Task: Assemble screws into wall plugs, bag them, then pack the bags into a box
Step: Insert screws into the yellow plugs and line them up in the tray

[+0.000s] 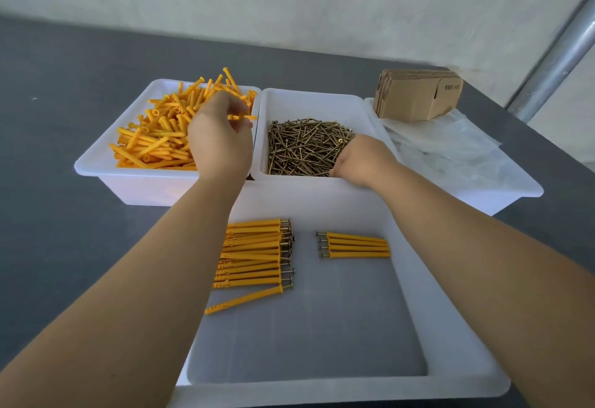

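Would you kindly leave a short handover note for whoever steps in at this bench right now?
Left hand pinches an orange plastic wall plug over the white plug tub. Right hand reaches into the brass screws; grip hidden.
Done: two groups of assembled plugs lie in the near white tray.
Left: more assembly, bagging with clear bags, packing flat cardboard boxes.

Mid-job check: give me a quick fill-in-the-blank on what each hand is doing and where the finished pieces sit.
1. The left hand pinches a yellow ____ over the left tray.
2. The right hand reaches into the middle tray, which holds loose ____.
3. The small group of assembled plugs in the near tray numbers ____.
4. The flat cardboard boxes lie in the ____ tray at the back.

Missing words: wall plug; screws; four; right
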Demonstrator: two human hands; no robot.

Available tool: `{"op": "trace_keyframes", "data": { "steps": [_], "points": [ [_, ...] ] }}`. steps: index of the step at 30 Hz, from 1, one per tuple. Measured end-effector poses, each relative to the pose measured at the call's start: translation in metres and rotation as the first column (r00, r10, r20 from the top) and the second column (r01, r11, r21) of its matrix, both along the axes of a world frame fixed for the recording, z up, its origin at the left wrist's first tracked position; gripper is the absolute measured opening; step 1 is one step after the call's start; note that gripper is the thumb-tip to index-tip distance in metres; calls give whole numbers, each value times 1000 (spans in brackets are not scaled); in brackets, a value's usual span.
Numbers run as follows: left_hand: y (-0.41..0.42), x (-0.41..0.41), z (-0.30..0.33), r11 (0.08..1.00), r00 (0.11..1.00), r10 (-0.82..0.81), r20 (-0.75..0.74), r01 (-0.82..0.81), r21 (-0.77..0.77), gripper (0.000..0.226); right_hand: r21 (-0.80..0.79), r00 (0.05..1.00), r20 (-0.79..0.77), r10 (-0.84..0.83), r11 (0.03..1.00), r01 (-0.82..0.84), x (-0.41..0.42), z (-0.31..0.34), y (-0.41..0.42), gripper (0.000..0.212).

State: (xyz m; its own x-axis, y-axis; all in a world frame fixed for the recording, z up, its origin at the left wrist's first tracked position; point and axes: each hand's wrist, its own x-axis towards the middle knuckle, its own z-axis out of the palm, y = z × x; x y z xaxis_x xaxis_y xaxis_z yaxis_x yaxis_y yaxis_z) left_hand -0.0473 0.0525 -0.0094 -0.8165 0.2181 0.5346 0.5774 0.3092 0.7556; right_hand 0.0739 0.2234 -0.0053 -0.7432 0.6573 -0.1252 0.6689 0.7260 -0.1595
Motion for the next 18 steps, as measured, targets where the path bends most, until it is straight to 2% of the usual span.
{"op": "trace_keyframes", "data": {
  "steps": [3, 4, 6, 7, 8, 9, 11, 13, 14, 16, 18],
  "points": [
    [1, 14, 4, 975, 980, -186, 76, 175, 135, 28, -119, 956, -284, -65, 992, 32, 12, -4, -4, 20],
    [2, 18, 6, 963, 966, -241, 98, 225, 150, 32, -155, 905, -411, -104, 987, 43, 15, -4, -6, 15],
    [3, 26, 8, 933, 927, -350, 134, 332, 141, 31, -322, 737, -637, -226, 947, 12, 20, -1, -11, 10],
    [4, 30, 8, 915, 907, -398, 136, 383, 128, 26, -433, 663, -685, -303, 901, -36, 22, 1, -13, 10],
    [4, 33, 7, 901, 893, -432, 129, 419, 114, 22, -510, 638, -684, -353, 857, -73, 22, 4, -14, 11],
    [4, 35, 7, 893, 885, -449, 120, 439, 104, 18, -540, 667, -656, -353, 837, -88, 21, 5, -15, 10],
    [5, 37, 5, 892, 886, -449, 113, 439, 103, 15, -452, 829, -517, -213, 890, -53, 15, 5, -15, 8],
    [7, 36, 2, 898, 893, -438, 107, 430, 91, 15, -308, 975, -217, -40, 951, -30, 4, 5, -16, 44],
    [8, 36, 1, 900, 894, -436, 103, 430, 71, 14, -254, 999, -50, 6, 967, -18, -3, 9, -17, 53],
    [9, 36, -2, 899, 893, -437, 108, 438, 18, 15, -188, 984, 176, 35, 982, -1, -14, 15, -18, 48],
    [8, 37, -5, 895, 892, -440, 104, 445, -29, 16, -170, 969, 244, 39, 985, 4, -22, 15, -16, 43]
  ]
}}
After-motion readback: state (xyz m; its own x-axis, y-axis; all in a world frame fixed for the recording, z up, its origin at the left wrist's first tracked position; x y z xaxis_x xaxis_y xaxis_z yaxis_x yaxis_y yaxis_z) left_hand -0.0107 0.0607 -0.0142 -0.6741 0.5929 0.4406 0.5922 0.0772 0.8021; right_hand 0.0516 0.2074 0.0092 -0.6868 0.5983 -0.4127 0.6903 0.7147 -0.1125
